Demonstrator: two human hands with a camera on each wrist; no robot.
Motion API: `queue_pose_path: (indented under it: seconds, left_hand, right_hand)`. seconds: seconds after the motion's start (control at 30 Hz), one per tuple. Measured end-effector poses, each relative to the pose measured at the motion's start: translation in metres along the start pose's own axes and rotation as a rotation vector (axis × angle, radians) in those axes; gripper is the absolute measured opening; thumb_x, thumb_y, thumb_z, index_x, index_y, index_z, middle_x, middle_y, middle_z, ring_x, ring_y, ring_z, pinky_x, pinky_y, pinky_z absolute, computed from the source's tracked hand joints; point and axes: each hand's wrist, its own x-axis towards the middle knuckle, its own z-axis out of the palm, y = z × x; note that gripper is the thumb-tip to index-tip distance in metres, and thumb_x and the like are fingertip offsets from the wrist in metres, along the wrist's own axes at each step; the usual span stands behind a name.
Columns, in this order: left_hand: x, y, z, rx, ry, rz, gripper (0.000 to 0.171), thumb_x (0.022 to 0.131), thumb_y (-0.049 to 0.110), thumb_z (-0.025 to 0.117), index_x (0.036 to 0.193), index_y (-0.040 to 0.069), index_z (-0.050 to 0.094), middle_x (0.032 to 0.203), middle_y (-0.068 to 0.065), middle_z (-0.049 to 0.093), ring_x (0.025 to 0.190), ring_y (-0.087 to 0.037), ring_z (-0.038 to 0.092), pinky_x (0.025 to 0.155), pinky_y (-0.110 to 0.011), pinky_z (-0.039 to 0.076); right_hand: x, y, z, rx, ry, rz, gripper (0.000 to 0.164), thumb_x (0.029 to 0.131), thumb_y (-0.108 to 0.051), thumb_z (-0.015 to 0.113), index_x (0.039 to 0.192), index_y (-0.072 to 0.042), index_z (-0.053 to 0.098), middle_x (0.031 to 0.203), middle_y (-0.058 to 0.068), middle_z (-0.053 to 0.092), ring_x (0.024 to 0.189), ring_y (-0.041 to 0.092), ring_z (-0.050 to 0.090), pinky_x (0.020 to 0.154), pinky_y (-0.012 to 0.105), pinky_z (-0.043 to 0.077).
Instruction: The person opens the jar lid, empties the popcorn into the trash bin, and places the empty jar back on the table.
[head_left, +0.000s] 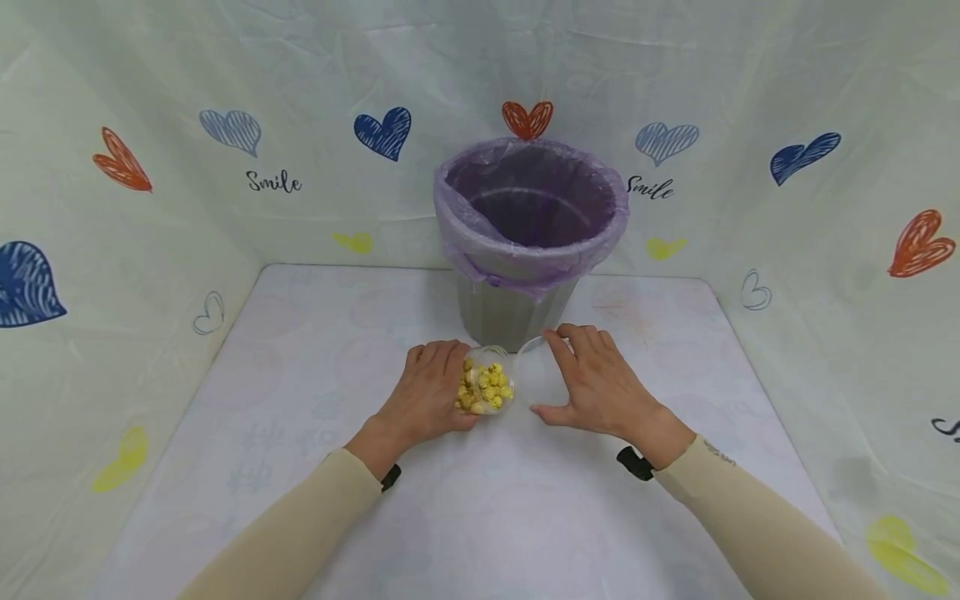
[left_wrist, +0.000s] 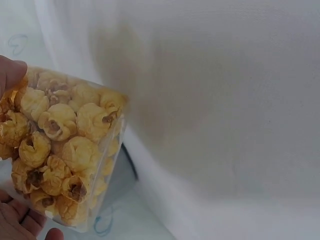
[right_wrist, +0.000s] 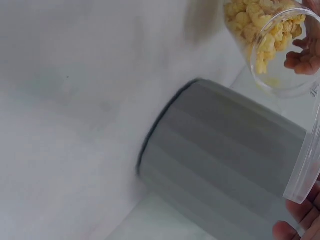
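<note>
A clear round jar of yellow popcorn (head_left: pixel 489 388) is gripped around its side by my left hand (head_left: pixel 429 388). In the left wrist view the popcorn (left_wrist: pixel 60 122) shows through the jar's transparent wall. The right wrist view shows the jar's uncovered mouth (right_wrist: pixel 256 55). Just right of the jar, my right hand (head_left: pixel 600 383) holds a clear round lid (head_left: pixel 540 375) by its edge between thumb and fingers. That lid (right_wrist: pixel 303 170) is apart from the jar in the right wrist view.
Behind the hands stands a grey trash bin (head_left: pixel 510 312) lined with a purple bag (head_left: pixel 525 258), its top uncovered. It stands on a white table (head_left: pixel 337 333). A white curtain (head_left: pixel 315 67) printed with hearts surrounds the back and sides.
</note>
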Motion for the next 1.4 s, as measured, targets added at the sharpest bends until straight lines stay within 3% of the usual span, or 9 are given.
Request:
queue_pose_path:
  seconds: [0.33, 0.7, 0.93, 1.1, 1.4]
  left_hand:
    - [-0.004, -0.005, -0.005, 0.009, -0.025, -0.038, 0.100, 0.073, 0.052, 0.093, 0.144, -0.001, 0.046, 0.140, -0.020, 0.056, 0.129, -0.038, 0.052, 0.105, -0.055, 0.040]
    - [-0.007, -0.015, -0.007, 0.067, -0.014, -0.032, 0.102, 0.071, 0.053, 0.094, 0.143, -0.002, 0.047, 0.138, -0.021, 0.058, 0.126, -0.039, 0.054, 0.104, -0.055, 0.041]
    - [-0.007, -0.021, -0.007, 0.096, 0.011, -0.018, 0.103, 0.068, 0.054, 0.096, 0.142, -0.002, 0.048, 0.137, -0.021, 0.059, 0.125, -0.039, 0.055, 0.103, -0.055, 0.042]
    - [-0.008, -0.023, -0.006, 0.089, 0.023, -0.019, 0.103, 0.067, 0.053, 0.096, 0.141, -0.001, 0.048, 0.135, -0.021, 0.060, 0.124, -0.039, 0.056, 0.102, -0.055, 0.043]
    - [-0.009, -0.023, -0.006, 0.070, 0.015, -0.046, 0.102, 0.068, 0.052, 0.096, 0.140, 0.001, 0.047, 0.136, -0.020, 0.059, 0.124, -0.039, 0.054, 0.102, -0.054, 0.042]
  right_hand:
    - [-0.015, 0.020, 0.000, -0.073, 0.000, 0.037, 0.103, 0.075, -0.070, 0.077, 0.142, 0.004, 0.053, 0.122, 0.023, 0.057, 0.101, 0.043, 0.055, 0.084, 0.052, 0.047]
    - [-0.040, 0.052, 0.013, -0.096, -0.023, 0.121, 0.098, 0.073, -0.067, 0.076, 0.136, 0.005, 0.055, 0.121, 0.027, 0.058, 0.102, 0.045, 0.055, 0.083, 0.054, 0.047]
    - [-0.058, 0.071, 0.022, -0.139, -0.041, 0.128, 0.096, 0.072, -0.064, 0.077, 0.133, 0.007, 0.055, 0.120, 0.028, 0.059, 0.101, 0.047, 0.057, 0.080, 0.054, 0.047]
    - [-0.070, 0.083, 0.030, -0.190, -0.074, 0.134, 0.100, 0.073, -0.066, 0.077, 0.135, 0.009, 0.054, 0.121, 0.029, 0.058, 0.101, 0.046, 0.056, 0.079, 0.053, 0.045]
    - [-0.089, 0.098, 0.042, -0.179, -0.185, 0.239, 0.101, 0.077, -0.066, 0.076, 0.141, 0.008, 0.051, 0.130, 0.029, 0.056, 0.114, 0.047, 0.055, 0.086, 0.057, 0.045]
